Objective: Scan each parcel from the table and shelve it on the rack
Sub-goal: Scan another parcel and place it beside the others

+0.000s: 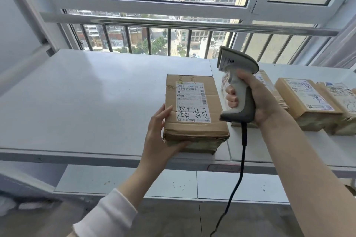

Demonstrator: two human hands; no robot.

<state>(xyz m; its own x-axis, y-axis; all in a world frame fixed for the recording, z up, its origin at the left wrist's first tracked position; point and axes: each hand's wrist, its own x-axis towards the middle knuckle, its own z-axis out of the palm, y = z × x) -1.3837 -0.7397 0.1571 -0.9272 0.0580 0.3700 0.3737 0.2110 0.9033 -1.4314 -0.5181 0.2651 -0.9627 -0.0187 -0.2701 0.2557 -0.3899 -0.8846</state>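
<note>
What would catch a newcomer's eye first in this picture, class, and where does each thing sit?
First, the cardboard parcel at the middle of the white table, its label scrawled with black handwriting, with the left hand on its near left corner. Next, the grey corded scanner gripped in the right hand just right of it. More parcels line the table's right end.

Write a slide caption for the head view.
Left hand steadies a labelled cardboard parcel on the white table while right hand holds a corded barcode scanner.

Left hand [159, 131] centre frame, fingers curled around box [194, 111] corner; right hand [256, 100] centre right, fist closed on scanner [238, 84] grip, forearm bare.
</note>
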